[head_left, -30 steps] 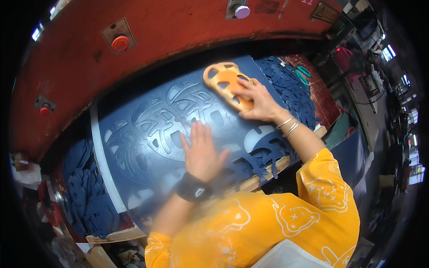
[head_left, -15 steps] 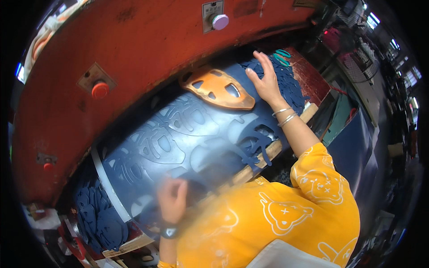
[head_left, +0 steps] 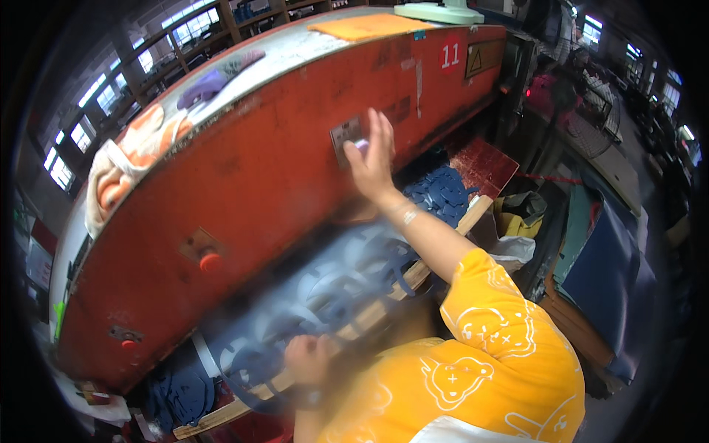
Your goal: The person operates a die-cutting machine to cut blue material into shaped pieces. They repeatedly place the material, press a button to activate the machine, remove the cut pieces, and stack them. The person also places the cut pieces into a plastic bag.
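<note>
My right hand (head_left: 373,162) is at a pale lilac push button (head_left: 361,147) on the front of a red machine beam (head_left: 273,155). Its fingers are stretched upward and the thumb lies by the button; nothing is held. My left hand (head_left: 306,358) is blurred by the front wooden edge (head_left: 354,325) of the work surface, its fingers too smeared to read. Between them lies a blue sheet (head_left: 295,277) with cut-out shapes. An orange-brown cutting die (head_left: 358,214) shows only a sliver beneath the beam, beside my right forearm.
Dark blue cut pieces are heaped at the right (head_left: 442,193) and at the lower left (head_left: 181,391). Two red buttons (head_left: 210,262) sit lower on the beam. A striped towel (head_left: 122,170) and an orange sheet (head_left: 377,27) lie on top. Blue sheet material (head_left: 609,288) stands at the right.
My right hand has gone from beside the die up to the lilac button. The view has tilted upward, and the beam now hides most of the die. My left hand stays near the front edge.
</note>
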The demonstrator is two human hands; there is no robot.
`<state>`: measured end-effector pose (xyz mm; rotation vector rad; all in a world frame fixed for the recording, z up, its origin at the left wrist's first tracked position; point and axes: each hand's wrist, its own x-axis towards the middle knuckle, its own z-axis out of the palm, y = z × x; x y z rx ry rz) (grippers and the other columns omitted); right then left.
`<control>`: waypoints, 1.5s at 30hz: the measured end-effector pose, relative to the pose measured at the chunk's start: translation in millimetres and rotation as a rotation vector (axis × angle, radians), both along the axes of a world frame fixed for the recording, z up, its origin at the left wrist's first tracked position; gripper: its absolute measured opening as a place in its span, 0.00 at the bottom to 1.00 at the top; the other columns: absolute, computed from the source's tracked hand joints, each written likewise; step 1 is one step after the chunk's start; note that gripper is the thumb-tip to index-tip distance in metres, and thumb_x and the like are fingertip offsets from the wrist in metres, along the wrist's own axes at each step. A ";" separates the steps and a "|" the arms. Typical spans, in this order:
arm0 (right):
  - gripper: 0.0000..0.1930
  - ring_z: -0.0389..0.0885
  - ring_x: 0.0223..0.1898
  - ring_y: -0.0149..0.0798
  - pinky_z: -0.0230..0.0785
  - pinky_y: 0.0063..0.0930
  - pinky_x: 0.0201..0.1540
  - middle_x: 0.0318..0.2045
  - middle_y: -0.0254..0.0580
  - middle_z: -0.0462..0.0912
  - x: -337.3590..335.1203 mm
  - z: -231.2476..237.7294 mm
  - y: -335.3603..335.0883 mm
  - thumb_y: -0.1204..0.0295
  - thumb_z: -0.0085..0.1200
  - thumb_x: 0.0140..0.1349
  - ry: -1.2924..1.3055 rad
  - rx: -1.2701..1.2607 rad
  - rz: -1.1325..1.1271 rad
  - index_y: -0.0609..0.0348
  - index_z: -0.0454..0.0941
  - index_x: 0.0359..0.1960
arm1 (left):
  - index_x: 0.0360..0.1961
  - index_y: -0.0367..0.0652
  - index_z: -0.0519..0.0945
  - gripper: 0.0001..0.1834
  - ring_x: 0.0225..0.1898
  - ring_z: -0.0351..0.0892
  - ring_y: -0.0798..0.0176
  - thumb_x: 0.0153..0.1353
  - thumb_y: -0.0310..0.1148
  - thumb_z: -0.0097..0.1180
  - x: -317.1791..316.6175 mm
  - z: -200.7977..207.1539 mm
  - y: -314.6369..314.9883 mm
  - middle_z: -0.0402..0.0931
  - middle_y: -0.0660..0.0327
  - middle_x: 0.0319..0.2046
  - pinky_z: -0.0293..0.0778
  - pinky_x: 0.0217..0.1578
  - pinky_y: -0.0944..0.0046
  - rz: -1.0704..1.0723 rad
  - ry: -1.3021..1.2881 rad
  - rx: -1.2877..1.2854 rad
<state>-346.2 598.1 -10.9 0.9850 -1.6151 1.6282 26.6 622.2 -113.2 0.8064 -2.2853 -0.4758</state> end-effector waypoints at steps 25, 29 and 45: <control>0.11 0.72 0.43 0.44 0.59 0.40 0.47 0.37 0.41 0.74 113.1 -113.3 193.3 0.59 0.54 0.59 0.346 1.030 0.165 0.52 0.79 0.33 | 0.20 0.38 0.77 0.13 0.33 0.71 0.46 0.57 0.35 0.58 -6.1 -19.7 37.4 0.71 0.52 0.26 0.67 0.35 0.49 0.190 -0.181 -0.198; 0.15 0.72 0.46 0.46 0.61 0.48 0.47 0.40 0.45 0.75 109.2 -88.2 192.3 0.55 0.50 0.60 0.281 1.440 0.308 0.50 0.81 0.38 | 0.21 0.39 0.76 0.11 0.32 0.70 0.48 0.56 0.34 0.58 4.5 -33.8 33.9 0.70 0.54 0.25 0.67 0.34 0.51 0.118 -0.230 -0.134; 0.36 0.57 0.63 0.59 0.51 0.50 0.64 0.63 0.54 0.61 94.6 -70.6 137.8 0.59 0.63 0.41 0.109 1.186 0.447 0.48 0.71 0.58 | 0.50 0.38 0.78 0.17 0.37 0.79 0.66 0.58 0.27 0.58 -18.7 42.1 69.0 0.81 0.57 0.38 0.74 0.37 0.66 -0.331 0.202 0.488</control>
